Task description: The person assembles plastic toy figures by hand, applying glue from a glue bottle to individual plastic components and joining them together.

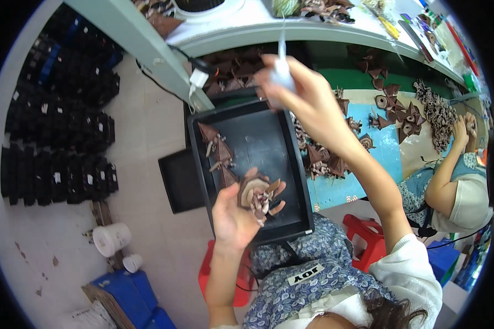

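Wavy hair (396,313), bottle (281,77), layered piece (255,195)

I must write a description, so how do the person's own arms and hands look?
The left hand and right hand wear no gloves, and no watch shows. The right arm has a loose white sleeve on its upper part; the visible left forearm is bare.

Your left hand (230,219): one brown layered craft piece (254,193), cradled over palm and fingers. Your right hand (312,98), ahead and to the right of that grip: one white bottle (281,77), slim-nozzled, blurred. Beneath your left grip: one black tray (266,142). Just beyond that grip, inside: brown pointed pieces (223,152). Right of it, past the tray rim: blue work surface (335,193), bearing brown parts (326,163).
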### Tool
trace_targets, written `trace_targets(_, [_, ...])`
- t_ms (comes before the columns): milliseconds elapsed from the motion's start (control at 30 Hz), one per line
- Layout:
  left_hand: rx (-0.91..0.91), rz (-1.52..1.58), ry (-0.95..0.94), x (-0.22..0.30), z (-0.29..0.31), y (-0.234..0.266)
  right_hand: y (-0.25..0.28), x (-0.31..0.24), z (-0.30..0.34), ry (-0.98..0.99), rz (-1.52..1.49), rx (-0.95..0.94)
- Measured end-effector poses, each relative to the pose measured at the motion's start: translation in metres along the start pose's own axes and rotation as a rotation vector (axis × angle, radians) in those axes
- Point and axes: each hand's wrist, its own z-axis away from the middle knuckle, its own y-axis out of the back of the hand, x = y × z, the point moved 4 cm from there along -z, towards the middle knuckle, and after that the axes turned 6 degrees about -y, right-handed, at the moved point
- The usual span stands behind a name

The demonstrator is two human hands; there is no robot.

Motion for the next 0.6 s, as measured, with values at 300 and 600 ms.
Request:
trace_targets(300, [-0.162,-0.244,0.116,-0.026,0.000,-0.023,0.063,-0.029,0.162,-0.438,0.148,-0.234])
trace_targets(600, [-0.162,-0.525,0.186,-0.049,0.016,-0.033,0.098,-0.033,0.179,-0.145,0.188,-0.106])
